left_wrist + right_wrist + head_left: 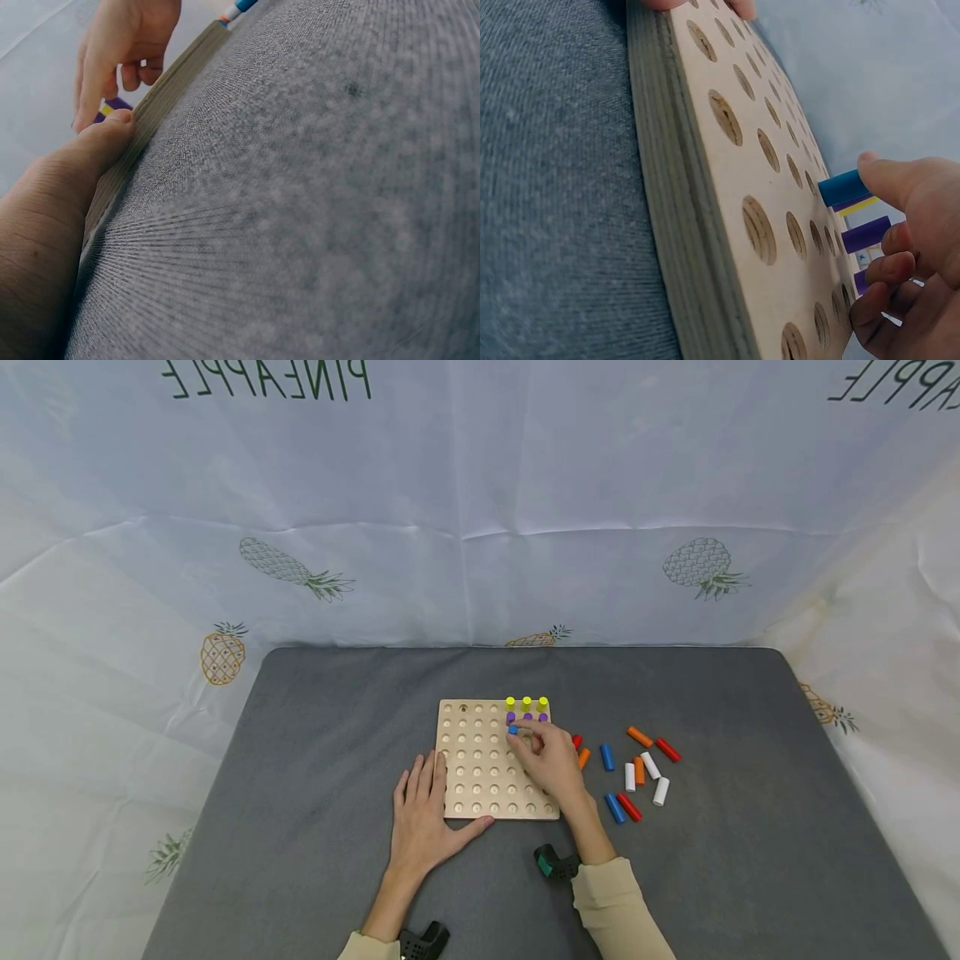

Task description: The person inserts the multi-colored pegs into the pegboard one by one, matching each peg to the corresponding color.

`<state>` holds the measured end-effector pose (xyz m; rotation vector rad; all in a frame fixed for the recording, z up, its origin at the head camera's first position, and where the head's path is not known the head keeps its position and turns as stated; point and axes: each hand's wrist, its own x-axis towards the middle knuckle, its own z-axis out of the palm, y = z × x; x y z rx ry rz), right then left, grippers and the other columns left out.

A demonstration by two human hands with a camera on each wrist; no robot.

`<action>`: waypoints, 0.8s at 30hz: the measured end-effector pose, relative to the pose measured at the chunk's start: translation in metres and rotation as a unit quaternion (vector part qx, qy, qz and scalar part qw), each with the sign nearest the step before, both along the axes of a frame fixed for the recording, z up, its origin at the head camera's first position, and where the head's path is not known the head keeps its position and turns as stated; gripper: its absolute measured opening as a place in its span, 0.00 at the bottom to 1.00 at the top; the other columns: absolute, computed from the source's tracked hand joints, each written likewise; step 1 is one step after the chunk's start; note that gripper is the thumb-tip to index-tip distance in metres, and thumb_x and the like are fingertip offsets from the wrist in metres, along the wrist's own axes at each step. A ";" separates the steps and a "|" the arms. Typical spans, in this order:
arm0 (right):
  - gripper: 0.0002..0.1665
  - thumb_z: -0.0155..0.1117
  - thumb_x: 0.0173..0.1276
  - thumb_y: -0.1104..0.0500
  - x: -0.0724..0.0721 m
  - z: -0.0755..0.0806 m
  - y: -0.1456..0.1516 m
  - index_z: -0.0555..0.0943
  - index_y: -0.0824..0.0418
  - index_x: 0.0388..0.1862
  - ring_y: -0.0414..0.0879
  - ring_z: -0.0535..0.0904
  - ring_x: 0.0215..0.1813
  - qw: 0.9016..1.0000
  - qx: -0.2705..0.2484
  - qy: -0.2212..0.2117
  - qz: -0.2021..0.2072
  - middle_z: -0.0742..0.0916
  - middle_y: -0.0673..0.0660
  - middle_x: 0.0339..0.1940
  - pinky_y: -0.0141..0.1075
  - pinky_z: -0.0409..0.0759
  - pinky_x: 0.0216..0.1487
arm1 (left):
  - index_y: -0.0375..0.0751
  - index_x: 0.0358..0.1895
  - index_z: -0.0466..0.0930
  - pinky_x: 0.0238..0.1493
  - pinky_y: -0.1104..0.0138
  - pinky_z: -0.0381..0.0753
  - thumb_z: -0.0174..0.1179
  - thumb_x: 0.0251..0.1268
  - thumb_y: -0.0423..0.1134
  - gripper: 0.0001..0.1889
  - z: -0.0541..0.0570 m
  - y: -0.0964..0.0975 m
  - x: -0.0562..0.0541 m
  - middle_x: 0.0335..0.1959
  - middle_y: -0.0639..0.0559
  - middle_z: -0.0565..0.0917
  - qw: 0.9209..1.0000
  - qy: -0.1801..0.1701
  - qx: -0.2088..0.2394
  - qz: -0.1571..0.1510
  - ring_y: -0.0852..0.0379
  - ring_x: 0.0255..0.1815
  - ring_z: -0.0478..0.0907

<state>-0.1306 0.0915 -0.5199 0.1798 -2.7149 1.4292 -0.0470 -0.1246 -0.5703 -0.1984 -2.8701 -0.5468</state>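
Observation:
My right hand [553,764] pinches a blue peg [513,729] between thumb and fingers over the wooden peg board [486,780]. In the right wrist view the blue peg [840,187] stands on end at the board's surface; whether it sits in a hole I cannot tell. Three yellow pegs [527,702] stand along the back row, with purple pegs [511,717] in the row before them. My left hand [423,822] rests flat at the board's left side, fingers along its edge and thumb at the front corner area.
Loose pegs lie right of the board: several red [667,750], orange [640,737], white [661,792] and blue ones [614,808]. Everything rests on a grey cloth-covered table [330,735]. A pineapple-print curtain [487,585] hangs behind it.

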 end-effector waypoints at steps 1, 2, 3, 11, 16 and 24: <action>0.16 0.73 0.68 0.56 0.000 0.000 0.000 0.89 0.59 0.53 0.37 0.61 0.17 1.000 0.003 0.000 -0.001 0.70 0.51 0.15 0.30 0.60 0.22 | 0.39 0.81 0.56 0.79 0.43 0.58 0.66 0.43 0.79 0.66 0.000 0.000 0.000 0.80 0.40 0.65 1.000 0.000 -0.001 0.000 0.40 0.81 0.61; 0.16 0.73 0.68 0.55 0.000 0.000 -0.001 0.89 0.59 0.53 0.37 0.61 0.17 1.000 0.006 0.000 -0.001 0.70 0.50 0.15 0.30 0.60 0.22 | 0.39 0.81 0.56 0.79 0.43 0.58 0.66 0.43 0.79 0.66 0.000 0.000 0.000 0.80 0.40 0.65 1.000 0.000 -0.001 0.000 0.40 0.81 0.61; 0.16 0.73 0.68 0.55 0.000 -0.001 -0.001 0.89 0.58 0.53 0.38 0.61 0.17 1.000 0.010 -0.002 -0.002 0.70 0.50 0.15 0.30 0.60 0.22 | 0.39 0.81 0.56 0.79 0.43 0.58 0.66 0.43 0.79 0.66 0.000 0.000 0.000 0.80 0.40 0.65 1.000 0.001 -0.002 0.000 0.40 0.81 0.61; 0.17 0.70 0.70 0.53 0.001 0.000 -0.002 0.88 0.56 0.55 0.40 0.62 0.17 0.999 0.027 -0.020 -0.005 0.70 0.49 0.15 0.30 0.59 0.20 | 0.39 0.81 0.56 0.79 0.43 0.58 0.66 0.43 0.79 0.66 0.000 0.000 0.000 0.80 0.40 0.65 1.000 0.003 0.001 -0.001 0.40 0.81 0.61; 0.17 0.70 0.70 0.53 0.001 -0.001 -0.003 0.88 0.56 0.55 0.40 0.62 0.18 0.999 0.033 -0.023 -0.007 0.71 0.49 0.16 0.29 0.58 0.21 | 0.39 0.81 0.56 0.78 0.43 0.58 0.66 0.43 0.79 0.66 0.000 0.000 0.000 0.80 0.40 0.65 1.000 0.005 -0.001 0.001 0.40 0.81 0.61; 0.17 0.70 0.70 0.54 0.000 -0.001 -0.002 0.88 0.57 0.56 0.40 0.63 0.19 0.999 0.032 -0.028 -0.008 0.72 0.50 0.17 0.30 0.60 0.22 | 0.39 0.81 0.56 0.78 0.43 0.59 0.66 0.43 0.79 0.66 -0.001 0.000 0.000 0.80 0.40 0.66 1.000 0.011 -0.002 0.000 0.40 0.81 0.61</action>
